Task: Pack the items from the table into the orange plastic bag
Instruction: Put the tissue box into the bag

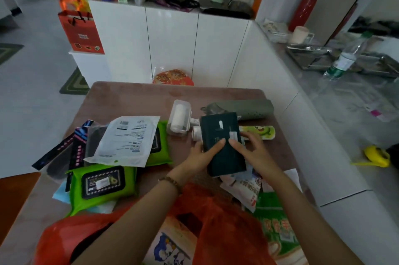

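The left hand (200, 156) grips the near-left edge of a dark green pack (222, 146), thumb laid flat on its top face and the other fingers tucked out of sight beneath; the right hand (252, 152) holds the opposite edge, forefinger tip pressed on the top face just below a small white label, remaining fingers curved over the right side; both forearms reach forward from the lower edge of the view, a bead bracelet (170, 180) on the left wrist; the pack is held above the brown table (129, 96), its broad face turned upward, its long axis running away from the person with the far end leaning slightly left; directly beneath its near end lies a white snack packet (246, 193); nearer the person the orange plastic bag (216, 221) lies crumpled under the arms, its mouth open; behind the pack a tube with a green cartoon print (257, 132) lies crosswise, a lint roller (179, 118) in a clear cover stands just left of it, and a grey-green folded umbrella (244, 107) lies beyond; to the left, two green wet-wipe packs (103, 184) and a white flat pouch (127, 139) overlap in a heap.
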`<control>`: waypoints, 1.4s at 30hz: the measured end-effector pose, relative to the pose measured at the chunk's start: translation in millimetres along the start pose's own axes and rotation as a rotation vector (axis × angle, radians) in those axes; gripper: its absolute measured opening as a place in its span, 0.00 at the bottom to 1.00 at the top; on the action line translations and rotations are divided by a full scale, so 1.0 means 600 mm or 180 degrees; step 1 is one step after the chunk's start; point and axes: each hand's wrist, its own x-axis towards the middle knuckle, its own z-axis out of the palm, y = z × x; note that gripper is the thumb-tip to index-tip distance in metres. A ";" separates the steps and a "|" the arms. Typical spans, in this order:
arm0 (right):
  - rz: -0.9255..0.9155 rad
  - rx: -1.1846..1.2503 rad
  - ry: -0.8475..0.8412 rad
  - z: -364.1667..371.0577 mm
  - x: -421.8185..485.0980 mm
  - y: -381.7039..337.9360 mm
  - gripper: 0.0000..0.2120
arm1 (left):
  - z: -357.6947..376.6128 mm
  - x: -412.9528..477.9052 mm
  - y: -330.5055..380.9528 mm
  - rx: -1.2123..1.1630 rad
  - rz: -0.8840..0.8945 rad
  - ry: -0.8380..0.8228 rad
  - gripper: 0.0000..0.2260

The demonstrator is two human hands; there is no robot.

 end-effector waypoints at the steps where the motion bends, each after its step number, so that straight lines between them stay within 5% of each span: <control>1: 0.0235 0.0275 -0.0128 0.000 0.004 0.013 0.40 | 0.011 0.006 -0.008 0.0021 -0.0088 0.0012 0.42; 4: 0.0573 0.0696 -0.0359 0.009 0.012 0.031 0.46 | 0.027 0.022 -0.028 -0.0382 -0.0256 0.0048 0.46; 8: 0.0566 0.1107 -0.0304 0.017 0.012 0.017 0.28 | 0.037 0.008 -0.014 -0.0937 -0.0389 -0.0191 0.19; 11: 0.0361 0.1203 -0.0229 0.013 -0.010 -0.017 0.26 | 0.037 -0.012 0.010 -0.1172 -0.0260 -0.0307 0.14; 17: -0.0369 0.1097 -0.0199 -0.011 -0.102 -0.155 0.34 | 0.006 -0.116 0.076 -0.1281 0.0514 -0.0693 0.36; 24: -0.0207 0.1493 -0.0568 0.052 -0.237 -0.240 0.28 | -0.048 -0.311 0.098 -0.1224 0.0952 -0.0714 0.38; 29: 0.0053 0.0972 -0.1101 0.105 -0.317 -0.248 0.36 | -0.093 -0.421 0.042 -0.1496 0.0643 -0.0476 0.37; 32: -0.0186 0.0829 -0.1255 0.098 -0.367 -0.234 0.28 | -0.124 -0.473 0.005 -0.1891 0.0640 -0.0291 0.36; 37: -0.0019 0.0677 -0.0780 0.093 -0.415 -0.154 0.21 | -0.143 -0.522 -0.041 -0.2170 0.0616 -0.0229 0.26; 40: 0.0275 -0.0389 -0.0470 0.101 -0.426 -0.097 0.30 | -0.151 -0.539 -0.060 -0.2303 0.0490 -0.0194 0.21; 42: 0.0580 -0.1107 -0.0651 0.114 -0.429 -0.069 0.33 | -0.155 -0.546 -0.067 -0.2214 0.0496 -0.0244 0.27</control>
